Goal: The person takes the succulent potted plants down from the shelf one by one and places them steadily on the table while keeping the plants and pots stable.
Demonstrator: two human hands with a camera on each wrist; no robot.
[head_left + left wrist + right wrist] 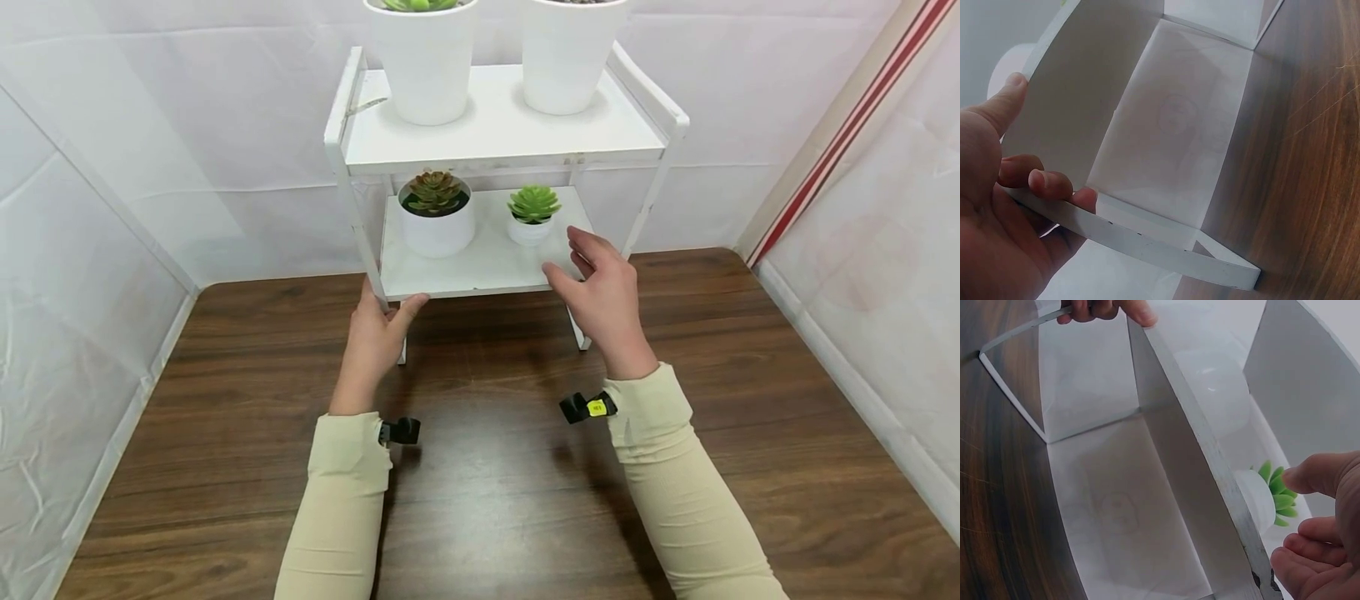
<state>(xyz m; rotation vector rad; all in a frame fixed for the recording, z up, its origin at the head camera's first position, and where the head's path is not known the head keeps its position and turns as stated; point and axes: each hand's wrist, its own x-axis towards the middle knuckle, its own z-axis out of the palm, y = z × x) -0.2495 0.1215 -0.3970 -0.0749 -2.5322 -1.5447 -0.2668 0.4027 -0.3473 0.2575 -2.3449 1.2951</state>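
The curled fingers of the left hand clamp round the left leg of a white two-tier rectangular shelf stand, thumb along the front edge of its lower tier. The right hand has its thumb and fingers apart, holding nothing, near that tier's right front corner; whether it touches the edge I cannot tell.

Just beyond the right fingertips, on the lower tier, is a small white round pot with a bright green artificial-looking succulent. Left of it is a wider white cylindrical pot with a reddish-green succulent. Two tall white tapered pots are on the upper tier, cropped by the frame's top.

The stand is at the back of a dark brown wood-grain table, before white cloth walls. Cream sleeves cover both forearms.
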